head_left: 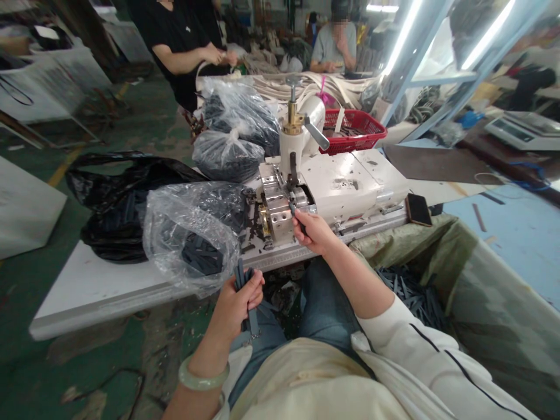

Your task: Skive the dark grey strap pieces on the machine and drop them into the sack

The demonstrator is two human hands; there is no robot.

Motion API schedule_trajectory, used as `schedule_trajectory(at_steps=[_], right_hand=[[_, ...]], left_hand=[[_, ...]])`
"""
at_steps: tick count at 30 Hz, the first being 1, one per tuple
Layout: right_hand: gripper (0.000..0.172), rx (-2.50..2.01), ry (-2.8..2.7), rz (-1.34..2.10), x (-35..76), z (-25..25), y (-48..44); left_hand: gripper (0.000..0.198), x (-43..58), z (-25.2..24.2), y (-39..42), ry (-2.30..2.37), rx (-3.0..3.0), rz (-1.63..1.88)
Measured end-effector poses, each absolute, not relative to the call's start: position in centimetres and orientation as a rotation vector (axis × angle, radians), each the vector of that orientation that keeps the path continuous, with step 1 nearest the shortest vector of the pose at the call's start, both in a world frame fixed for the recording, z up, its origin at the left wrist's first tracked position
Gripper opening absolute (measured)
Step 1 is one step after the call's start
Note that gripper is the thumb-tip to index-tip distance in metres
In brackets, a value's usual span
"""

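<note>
My left hand (pixel 245 296) is closed around a bundle of dark grey strips (pixel 240 274), held in front of the table edge over my lap. My right hand (pixel 312 230) pinches one dark strip (pixel 293 209) at the metal feed plate of a white sewing-type machine (pixel 350 181). The strip's far end meets the machine's working parts under the upright post (pixel 291 146); whether it is inside them I cannot tell. A clear plastic bag (pixel 170 233) lies open left of the machine, with more dark strips (pixel 201 254) inside.
A black bag (pixel 109 245) and tied clear bags (pixel 231 154) stand at the left and back. Behind the machine is a red basket (pixel 363 131). A phone (pixel 419 209) lies at the table's right. Strips (pixel 406 291) fill a cloth-lined bin. Two people are across the table.
</note>
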State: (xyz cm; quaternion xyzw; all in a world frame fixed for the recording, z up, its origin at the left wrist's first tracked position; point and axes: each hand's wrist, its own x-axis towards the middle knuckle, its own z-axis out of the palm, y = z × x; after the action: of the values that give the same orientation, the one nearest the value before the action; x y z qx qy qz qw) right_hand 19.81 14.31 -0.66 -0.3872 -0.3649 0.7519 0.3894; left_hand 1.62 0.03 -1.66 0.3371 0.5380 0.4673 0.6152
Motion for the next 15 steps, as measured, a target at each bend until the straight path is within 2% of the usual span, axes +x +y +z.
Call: schedule_trajectory(at_steps=[9, 12, 15], right_hand=[[0.033, -1.054, -0.650, 1.931, 19.3, 0.5, 15.1], [0.033, -1.065, -0.603, 1.701, 20.0, 0.5, 14.4], [0.034, -1.158, -0.667, 1.319, 23.3, -0.8, 12.2]], left_hand=[[0.032, 1.7, -1.8, 0.3, 1.250, 0.740, 1.071], [0.032, 1.7, -1.7, 0.2, 1.232, 0.733, 1.075], [0.031, 1.7, -1.2, 0.1, 1.176, 0.704, 1.072]])
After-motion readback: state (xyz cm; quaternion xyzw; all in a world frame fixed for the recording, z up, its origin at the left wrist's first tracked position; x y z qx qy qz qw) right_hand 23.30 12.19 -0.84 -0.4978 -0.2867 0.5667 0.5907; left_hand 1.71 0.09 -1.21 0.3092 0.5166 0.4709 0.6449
